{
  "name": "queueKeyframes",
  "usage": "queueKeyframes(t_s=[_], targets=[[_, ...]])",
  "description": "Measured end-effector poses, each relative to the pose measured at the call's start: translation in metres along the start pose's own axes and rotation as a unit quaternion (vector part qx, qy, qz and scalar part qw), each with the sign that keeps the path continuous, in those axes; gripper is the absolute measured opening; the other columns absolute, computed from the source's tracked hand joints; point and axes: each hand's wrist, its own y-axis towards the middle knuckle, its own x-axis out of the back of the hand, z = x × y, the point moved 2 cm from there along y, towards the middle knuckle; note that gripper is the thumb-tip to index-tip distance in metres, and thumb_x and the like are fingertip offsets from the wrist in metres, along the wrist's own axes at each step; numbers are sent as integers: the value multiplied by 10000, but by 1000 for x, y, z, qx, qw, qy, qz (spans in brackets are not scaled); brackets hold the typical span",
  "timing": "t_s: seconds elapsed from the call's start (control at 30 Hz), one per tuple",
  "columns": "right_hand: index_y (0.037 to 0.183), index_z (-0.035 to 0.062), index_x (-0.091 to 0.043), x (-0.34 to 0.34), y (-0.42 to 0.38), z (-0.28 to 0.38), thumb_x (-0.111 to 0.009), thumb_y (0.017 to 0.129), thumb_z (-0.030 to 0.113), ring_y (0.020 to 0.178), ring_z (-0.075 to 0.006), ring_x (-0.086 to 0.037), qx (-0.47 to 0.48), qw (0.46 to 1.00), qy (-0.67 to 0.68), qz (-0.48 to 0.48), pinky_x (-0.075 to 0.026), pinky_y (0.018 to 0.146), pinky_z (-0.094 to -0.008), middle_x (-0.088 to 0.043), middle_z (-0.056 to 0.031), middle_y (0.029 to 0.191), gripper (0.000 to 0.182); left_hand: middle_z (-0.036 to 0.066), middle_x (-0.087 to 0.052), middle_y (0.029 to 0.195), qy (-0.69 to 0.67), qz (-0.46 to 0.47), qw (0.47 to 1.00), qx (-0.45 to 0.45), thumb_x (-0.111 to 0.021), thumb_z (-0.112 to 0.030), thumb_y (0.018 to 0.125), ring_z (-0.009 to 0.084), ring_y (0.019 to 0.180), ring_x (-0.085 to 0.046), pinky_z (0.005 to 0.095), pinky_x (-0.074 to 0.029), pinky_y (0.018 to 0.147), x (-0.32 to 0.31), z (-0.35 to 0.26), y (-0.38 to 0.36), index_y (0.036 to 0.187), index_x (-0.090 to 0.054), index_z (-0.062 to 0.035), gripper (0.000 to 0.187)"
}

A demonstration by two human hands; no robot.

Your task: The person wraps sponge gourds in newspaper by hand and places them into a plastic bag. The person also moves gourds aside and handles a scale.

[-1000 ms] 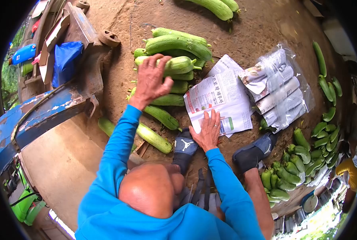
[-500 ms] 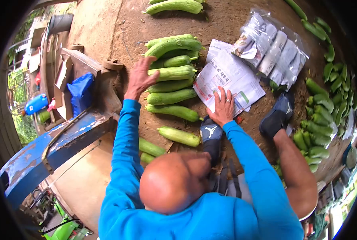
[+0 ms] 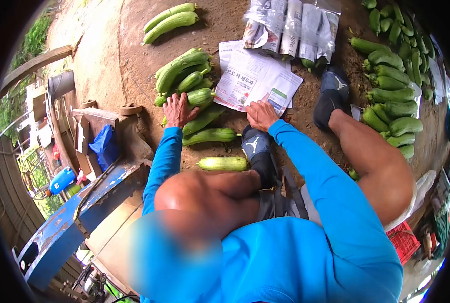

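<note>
Several green squash (image 3: 182, 68) lie side by side in a row on the dirt ground. My left hand (image 3: 179, 110) rests over the left ends of the middle squash, palm down and fingers apart. At the lower left edge of the printed paper sheets (image 3: 245, 76), my right hand (image 3: 262, 115) has its fingers curled together on the paper. Below my left hand are a squash (image 3: 210, 136) and a lighter one (image 3: 222, 163) lying apart. Part of the squash under my left hand is hidden.
Rolled newspapers in clear plastic (image 3: 291, 28) lie beyond the sheets. Two squash (image 3: 170, 22) sit at the upper left. More squash (image 3: 391, 81) spread along the right. A blue painted beam (image 3: 68, 217) and a red crate (image 3: 402, 242) stand nearby.
My left hand has come down onto the squash row. My right hand's fingers, spread on the paper before, are now curled at its edge. The view has shifted.
</note>
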Motion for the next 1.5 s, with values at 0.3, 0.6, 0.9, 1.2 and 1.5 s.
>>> queueKeyframes(t_s=[0.3,0.6,0.9,1.2,1.5], targets=[[913,51,-711,19,6,7,-598,867,229,844,-391,-727,-66,996,32,42,-583,718,-529,-727,-179,926,216,151,-626,893,-223,-184,957,30,-684,-464,883,322,817,-601,490,-491,728,29,-53,-26,1000,-607,-70,418],[1015,40,-737,35,24,52,-643,805,341,958,-442,-709,-133,970,148,139,-568,884,-521,-721,-260,1047,379,61,-667,927,-707,206,660,150,-573,-576,939,156,813,-630,284,-499,703,-16,-137,-37,1034,-660,-32,559],[1087,85,-679,46,-5,9,-694,818,417,1154,-372,-573,-105,981,159,22,-477,1037,-481,-604,-168,1180,428,69,-661,800,-718,116,682,77,-562,-385,957,151,681,-645,308,-557,629,-15,-133,-14,984,-635,-6,386],[1404,144,-502,58,-81,-23,-740,727,342,1367,-365,-390,-134,980,-15,144,-462,1002,-564,-377,-116,1479,744,227,-608,829,-444,47,851,-277,-574,-287,960,237,775,-599,419,-473,732,30,-185,-1,951,-602,36,324],[1374,99,-502,28,-69,-4,-754,803,431,1347,-395,-383,-194,976,7,99,-459,1005,-597,-365,-136,1458,707,183,-647,1158,-637,-59,759,-120,-568,-360,1011,244,1061,-593,363,-461,934,-14,-129,43,1209,-611,40,449]])
